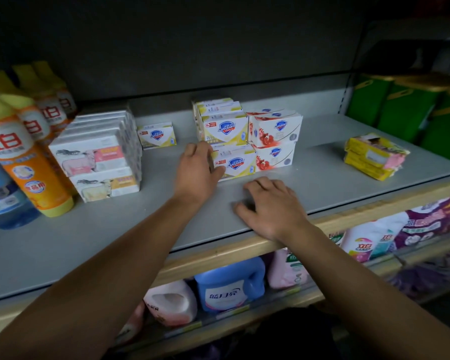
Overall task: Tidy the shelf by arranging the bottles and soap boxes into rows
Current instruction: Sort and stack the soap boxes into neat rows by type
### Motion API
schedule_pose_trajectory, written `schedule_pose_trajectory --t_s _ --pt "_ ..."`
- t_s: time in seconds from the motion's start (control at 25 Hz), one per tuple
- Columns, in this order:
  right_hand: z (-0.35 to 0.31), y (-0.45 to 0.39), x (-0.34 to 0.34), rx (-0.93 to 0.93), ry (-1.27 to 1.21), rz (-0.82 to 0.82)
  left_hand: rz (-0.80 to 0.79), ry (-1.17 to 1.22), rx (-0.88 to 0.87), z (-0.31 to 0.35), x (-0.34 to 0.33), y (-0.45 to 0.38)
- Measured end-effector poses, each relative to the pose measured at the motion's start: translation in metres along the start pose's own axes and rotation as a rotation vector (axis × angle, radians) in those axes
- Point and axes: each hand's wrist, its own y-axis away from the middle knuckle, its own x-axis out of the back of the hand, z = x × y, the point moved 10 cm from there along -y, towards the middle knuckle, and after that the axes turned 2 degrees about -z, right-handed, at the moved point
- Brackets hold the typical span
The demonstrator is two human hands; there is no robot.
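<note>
My left hand grips the left end of a yellow-and-white Safeguard soap box at the front of a stack on the grey shelf. More yellow Safeguard boxes are piled behind it, with red-and-white Safeguard boxes stacked to the right. One single yellow Safeguard box stands apart to the left. My right hand rests on the shelf near its front edge, fingers loosely curled, holding nothing. Orange-and-yellow bottles line the far left.
White soap boxes with animal pictures are stacked left of centre. A blue bottle stands at the left edge. A yellow wrapped soap pack lies at the right, green containers behind it. Detergent jugs fill the lower shelf.
</note>
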Motion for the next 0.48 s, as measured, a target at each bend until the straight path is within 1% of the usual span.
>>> schedule_pose_trajectory --t_s 0.04,0.08,0.16,0.2,0.28,0.36,0.44,0.48 --pt "0.0 0.001 0.001 -0.001 0.001 0.001 0.009 0.0 -0.022 0.003 0.0 0.001" --pt "0.0 0.001 0.001 -0.006 0.002 -0.005 -0.013 0.034 -0.006 0.004 0.0 0.002" --pt "0.001 0.001 0.002 -0.018 -0.019 -0.013 -0.075 0.176 0.078 -0.001 -0.001 0.006" --pt "0.002 0.002 0.005 -0.019 -0.071 0.004 -0.08 0.27 0.126 -0.006 0.004 0.01" --pt "0.003 0.004 0.019 0.004 -0.313 0.093 -0.075 0.517 0.234 -0.021 0.018 0.023" --pt "-0.008 0.005 0.032 0.14 -0.539 0.157 -0.105 0.746 0.303 -0.033 0.032 0.043" --pt "-0.027 0.004 0.034 0.287 -0.618 0.129 -0.17 0.869 0.353 -0.043 0.04 0.061" --pt "-0.036 0.003 0.033 0.327 -0.652 0.099 -0.193 0.898 0.381 -0.048 0.044 0.067"
